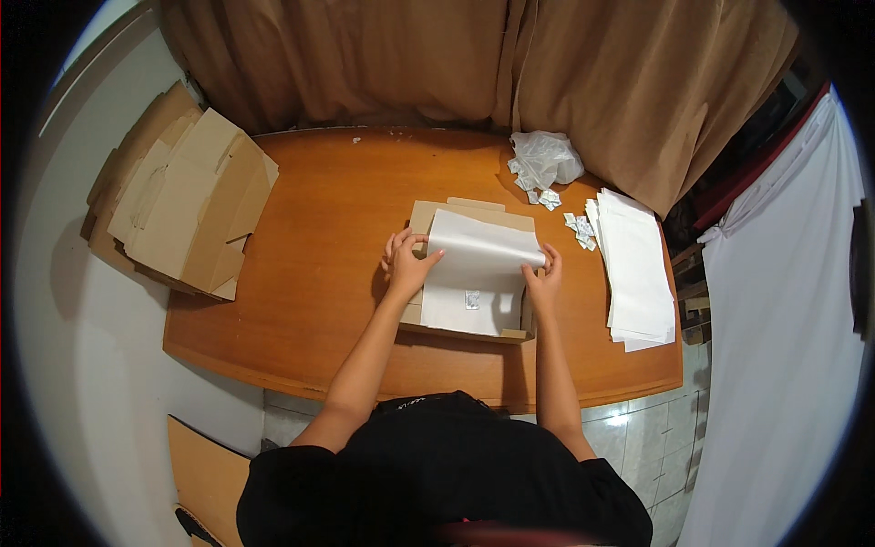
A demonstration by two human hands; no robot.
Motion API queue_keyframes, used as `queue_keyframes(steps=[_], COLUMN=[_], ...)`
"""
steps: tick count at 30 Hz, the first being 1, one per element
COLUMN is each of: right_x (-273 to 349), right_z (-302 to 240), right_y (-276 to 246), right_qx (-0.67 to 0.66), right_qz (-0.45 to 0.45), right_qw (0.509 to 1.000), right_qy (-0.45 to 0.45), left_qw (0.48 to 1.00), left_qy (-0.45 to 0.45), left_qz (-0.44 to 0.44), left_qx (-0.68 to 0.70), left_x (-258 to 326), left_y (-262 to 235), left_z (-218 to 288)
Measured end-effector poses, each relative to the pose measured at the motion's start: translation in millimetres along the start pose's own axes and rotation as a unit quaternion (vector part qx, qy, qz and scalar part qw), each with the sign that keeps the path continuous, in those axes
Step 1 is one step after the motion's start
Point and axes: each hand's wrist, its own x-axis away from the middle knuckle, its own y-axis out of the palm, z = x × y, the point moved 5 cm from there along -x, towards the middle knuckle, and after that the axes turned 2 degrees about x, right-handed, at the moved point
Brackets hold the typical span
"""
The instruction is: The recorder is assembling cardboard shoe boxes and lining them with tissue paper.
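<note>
In front of me on the table an open cardboard box [516, 221] holds a sheet of white paper [483, 242]. The paper's far part is lifted and curves toward me, with a shadow beneath the bend. My left hand [407, 262] pinches its left edge between thumb and fingers. On the other side my right hand [544, 276] grips the right edge the same way. A small printed white sachet [472, 300] lies on the near, flat part of the paper inside the box.
Flattened cardboard boxes [196, 196] are stacked at the table's left end. To the right lies a pile of white paper sheets [634, 269], with loose sachets [581, 231] beside it. A clear plastic bag [547, 158] with more sachets stands far right, before the brown curtain [365, 64].
</note>
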Motion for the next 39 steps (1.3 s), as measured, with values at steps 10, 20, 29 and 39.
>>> queue_keyframes(steps=[10, 20, 29, 39], right_x=[-1.3, 7.4, -29.5, -36.7], right_z=[10.7, 3.5, 21.2, 10.8], right_y=[-14.7, -16.8, -8.3, -7.0], right_qx=[-0.044, -0.038, -0.005, -0.063], right_qz=[0.017, -0.023, 0.020, -0.080], right_qw=[0.999, 0.997, 0.995, 0.989], right_qy=[-0.016, -0.056, 0.102, 0.109], left_qw=[0.987, 0.991, 0.971, 0.947], left_qy=[0.056, 0.120, -0.014, 0.022], left_qz=[0.033, 0.024, -0.062, -0.071], left_qx=[0.149, 0.049, 0.232, 0.312], left_x=[-9.7, -3.7, -35.7, -43.0], left_y=[-8.0, -34.9, -6.1, 2.1], left_z=[-7.1, -5.6, 0.6, 9.5])
